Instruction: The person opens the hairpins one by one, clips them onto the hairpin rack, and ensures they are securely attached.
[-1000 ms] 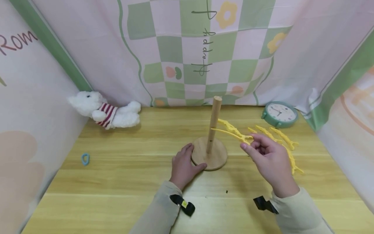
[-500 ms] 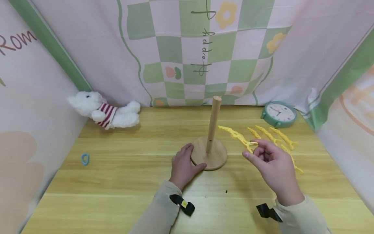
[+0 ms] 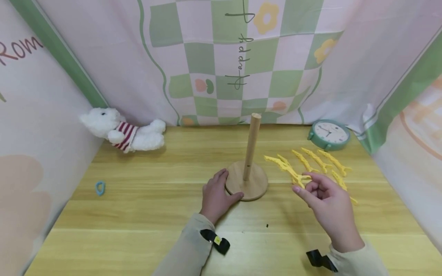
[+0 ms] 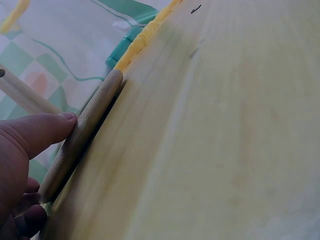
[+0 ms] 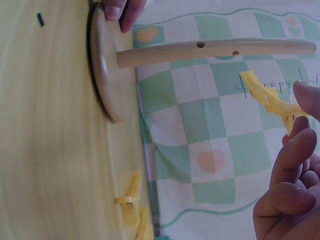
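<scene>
A wooden stand [image 3: 251, 145] has an upright pole on a round base [image 3: 255, 188] at mid-table. My left hand [image 3: 219, 196] grips the base's left edge; the thumb lies on the rim in the left wrist view. Right of the pole, my right hand [image 3: 328, 207] pinches a yellow alligator hair clip [image 3: 287, 167] by its handle end, above the table. The clip's long jaws point toward the pole and stand slightly apart, not touching it. Small holes in the pole [image 5: 220, 49] show in the right wrist view.
Several more yellow hair clips [image 3: 334, 160] lie on the table to the right. Behind them lies a green clock [image 3: 329, 134]. A white plush toy [image 3: 127, 130] lies at the back left, a small blue ring-shaped piece [image 3: 100, 188] nearer. A tiny dark bit [image 3: 267, 225] lies in front.
My right hand has drawn the hair clip back from the pole, rightward and nearer. Its jaws went from spread to nearly together, then parted slightly. My left hand has stayed on the base.
</scene>
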`<state>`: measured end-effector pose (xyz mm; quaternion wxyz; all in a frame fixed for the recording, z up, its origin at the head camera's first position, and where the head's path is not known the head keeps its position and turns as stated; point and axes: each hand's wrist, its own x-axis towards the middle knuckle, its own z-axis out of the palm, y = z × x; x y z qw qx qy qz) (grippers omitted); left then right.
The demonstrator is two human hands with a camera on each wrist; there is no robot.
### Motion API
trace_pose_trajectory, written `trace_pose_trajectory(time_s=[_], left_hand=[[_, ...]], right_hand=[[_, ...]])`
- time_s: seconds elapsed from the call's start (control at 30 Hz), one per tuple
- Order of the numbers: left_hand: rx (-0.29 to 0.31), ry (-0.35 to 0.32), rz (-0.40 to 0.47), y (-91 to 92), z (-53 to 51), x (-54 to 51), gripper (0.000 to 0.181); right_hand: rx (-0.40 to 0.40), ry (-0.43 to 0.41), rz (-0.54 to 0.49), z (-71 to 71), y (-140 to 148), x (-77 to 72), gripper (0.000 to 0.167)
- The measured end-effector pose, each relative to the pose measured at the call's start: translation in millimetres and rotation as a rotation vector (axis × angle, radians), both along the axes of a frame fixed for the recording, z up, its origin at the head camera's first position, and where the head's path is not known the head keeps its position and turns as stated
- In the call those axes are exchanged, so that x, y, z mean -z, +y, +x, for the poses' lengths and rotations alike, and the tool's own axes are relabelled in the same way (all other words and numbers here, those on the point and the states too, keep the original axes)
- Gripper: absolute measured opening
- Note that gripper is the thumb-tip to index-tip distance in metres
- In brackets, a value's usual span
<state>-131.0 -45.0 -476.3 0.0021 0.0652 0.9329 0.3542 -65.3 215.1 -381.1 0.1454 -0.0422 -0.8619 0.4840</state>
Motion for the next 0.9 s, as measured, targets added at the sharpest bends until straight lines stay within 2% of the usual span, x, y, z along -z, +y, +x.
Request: trace_pose_trajectory(time_s=[0.33,0.6,0.9], left_hand=[[0.002,-0.009,-0.009,0.3,0.6,-2.3,0.091],[0.000,-0.014,-0.003,-0.2,0.2,-1.8,0.091],[0.002,-0.009,-0.004,-0.3,0.2,-1.2,0.090]], right_hand=[[0.059,-0.056,-0.027,8.8,13.4,13.2,0.042],[0.105,-0.096,-0.098,18.1,22.6,22.1,0.034],[0.146,-0.195,-0.107,24.0,36.7,33.4,0.043]])
